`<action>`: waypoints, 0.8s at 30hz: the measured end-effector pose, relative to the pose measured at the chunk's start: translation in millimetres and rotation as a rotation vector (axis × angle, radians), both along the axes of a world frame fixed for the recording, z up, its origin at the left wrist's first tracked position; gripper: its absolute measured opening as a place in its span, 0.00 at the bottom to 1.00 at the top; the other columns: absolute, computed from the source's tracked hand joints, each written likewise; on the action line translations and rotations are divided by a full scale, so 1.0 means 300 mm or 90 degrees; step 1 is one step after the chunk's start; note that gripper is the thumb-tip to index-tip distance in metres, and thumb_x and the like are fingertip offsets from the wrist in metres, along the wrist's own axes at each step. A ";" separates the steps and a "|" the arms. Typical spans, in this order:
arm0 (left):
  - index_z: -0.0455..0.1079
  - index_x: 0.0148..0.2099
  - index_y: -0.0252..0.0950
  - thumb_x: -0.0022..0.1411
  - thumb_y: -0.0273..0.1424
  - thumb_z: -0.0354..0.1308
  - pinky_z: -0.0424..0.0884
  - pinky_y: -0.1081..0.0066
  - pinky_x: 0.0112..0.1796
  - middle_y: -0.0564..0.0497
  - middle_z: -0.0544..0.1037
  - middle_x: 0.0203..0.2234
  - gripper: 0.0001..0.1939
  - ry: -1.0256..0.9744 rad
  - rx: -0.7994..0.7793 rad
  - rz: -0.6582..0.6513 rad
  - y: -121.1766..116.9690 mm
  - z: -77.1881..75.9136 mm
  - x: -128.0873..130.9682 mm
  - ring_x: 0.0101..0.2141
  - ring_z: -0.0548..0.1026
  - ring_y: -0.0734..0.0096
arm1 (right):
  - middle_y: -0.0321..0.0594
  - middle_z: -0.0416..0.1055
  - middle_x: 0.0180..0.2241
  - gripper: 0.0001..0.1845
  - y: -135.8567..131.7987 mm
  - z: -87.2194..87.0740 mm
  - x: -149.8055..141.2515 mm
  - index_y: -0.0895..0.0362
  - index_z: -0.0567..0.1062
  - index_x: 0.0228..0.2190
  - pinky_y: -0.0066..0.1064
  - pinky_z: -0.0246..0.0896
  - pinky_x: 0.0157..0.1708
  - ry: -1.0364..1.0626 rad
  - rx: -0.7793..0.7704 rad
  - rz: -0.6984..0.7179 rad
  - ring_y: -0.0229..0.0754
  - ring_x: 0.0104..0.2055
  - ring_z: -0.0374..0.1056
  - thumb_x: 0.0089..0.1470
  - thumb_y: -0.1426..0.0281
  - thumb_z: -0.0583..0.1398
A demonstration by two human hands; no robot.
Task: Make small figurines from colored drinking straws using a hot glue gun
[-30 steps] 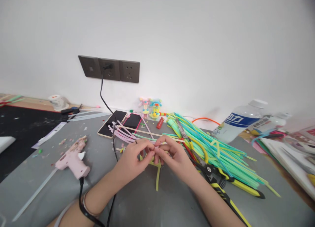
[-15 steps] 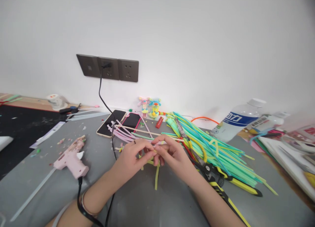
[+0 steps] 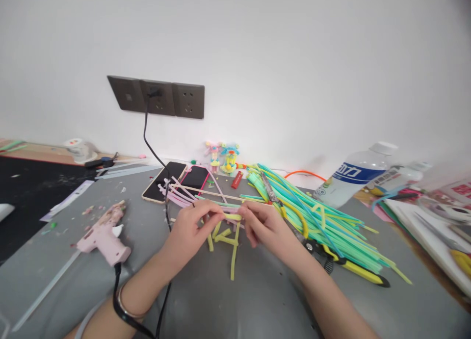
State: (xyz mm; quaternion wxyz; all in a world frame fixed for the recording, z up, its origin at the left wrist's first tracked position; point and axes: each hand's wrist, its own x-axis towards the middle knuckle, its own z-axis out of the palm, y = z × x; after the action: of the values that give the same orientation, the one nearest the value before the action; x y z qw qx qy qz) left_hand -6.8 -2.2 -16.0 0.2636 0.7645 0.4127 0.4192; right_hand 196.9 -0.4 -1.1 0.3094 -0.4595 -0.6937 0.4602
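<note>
My left hand (image 3: pixel 195 226) and my right hand (image 3: pixel 267 226) face each other over the grey mat. Between their pinched fingertips runs a short yellow-green pipe cleaner piece (image 3: pixel 232 217), one end in each hand. Several cut yellow pipe cleaner pieces (image 3: pixel 233 260) lie on the mat just below. Pale purple pipe cleaners (image 3: pixel 180 196) spread behind my left hand. To the right of my right hand is a big bundle of green and yellow pipe cleaners (image 3: pixel 338 236), with yellow-handled pliers (image 3: pixel 360 272) and scissors (image 3: pixel 304 226) on and beside it.
A pink glue gun (image 3: pixel 106 241) lies at left, its black cord passing by my left forearm. Two phones (image 3: pixel 165 182) and two small pipe cleaner figures (image 3: pixel 230 158) are at the back. A bottle (image 3: pixel 355 177) leans at right, near a red label (image 3: pixel 237 180).
My hands have drawn apart, so the yellow-green piece between them now shows. The loose yellow pieces below are more exposed. The view has shifted slightly.
</note>
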 end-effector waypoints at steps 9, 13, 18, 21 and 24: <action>0.72 0.35 0.37 0.65 0.27 0.56 0.65 0.77 0.28 0.54 0.77 0.27 0.06 -0.014 -0.079 0.026 0.009 -0.004 0.016 0.28 0.73 0.75 | 0.39 0.74 0.20 0.17 0.002 -0.031 -0.028 0.55 0.71 0.17 0.30 0.50 0.25 -0.432 0.072 -0.035 0.41 0.23 0.66 0.55 0.64 0.64; 0.75 0.35 0.37 0.63 0.27 0.59 0.66 0.76 0.28 0.53 0.80 0.30 0.05 -0.029 -0.062 0.006 0.009 -0.014 0.017 0.28 0.74 0.74 | 0.36 0.71 0.19 0.11 -0.007 -0.056 -0.047 0.55 0.72 0.20 0.29 0.48 0.24 -0.430 0.047 -0.056 0.39 0.22 0.65 0.53 0.72 0.62; 0.75 0.35 0.37 0.62 0.25 0.60 0.67 0.77 0.29 0.53 0.80 0.30 0.04 -0.040 -0.045 -0.004 0.007 -0.019 0.015 0.30 0.75 0.74 | 0.34 0.69 0.19 0.10 -0.019 -0.069 -0.051 0.55 0.68 0.20 0.29 0.46 0.24 -0.447 0.014 -0.048 0.38 0.21 0.63 0.49 0.77 0.59; 0.75 0.35 0.37 0.62 0.25 0.60 0.66 0.77 0.29 0.53 0.80 0.30 0.04 -0.044 -0.042 -0.002 0.004 -0.012 0.015 0.29 0.75 0.75 | 0.33 0.67 0.19 0.10 -0.019 -0.060 -0.042 0.55 0.66 0.19 0.29 0.47 0.24 -0.405 0.012 -0.069 0.38 0.22 0.61 0.48 0.77 0.59; 0.74 0.35 0.37 0.62 0.26 0.60 0.65 0.77 0.28 0.54 0.79 0.29 0.03 -0.038 -0.041 0.014 0.003 0.000 0.017 0.28 0.74 0.76 | 0.32 0.66 0.20 0.08 -0.006 -0.053 -0.017 0.55 0.65 0.21 0.28 0.49 0.24 -0.305 0.018 -0.084 0.37 0.23 0.61 0.48 0.76 0.58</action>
State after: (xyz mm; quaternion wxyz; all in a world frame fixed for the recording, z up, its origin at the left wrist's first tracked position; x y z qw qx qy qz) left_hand -1.7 -1.3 -16.2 0.2954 0.7383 0.4261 0.4314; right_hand 191.7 -2.2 -16.9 0.1719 -0.5955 -0.7221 0.3071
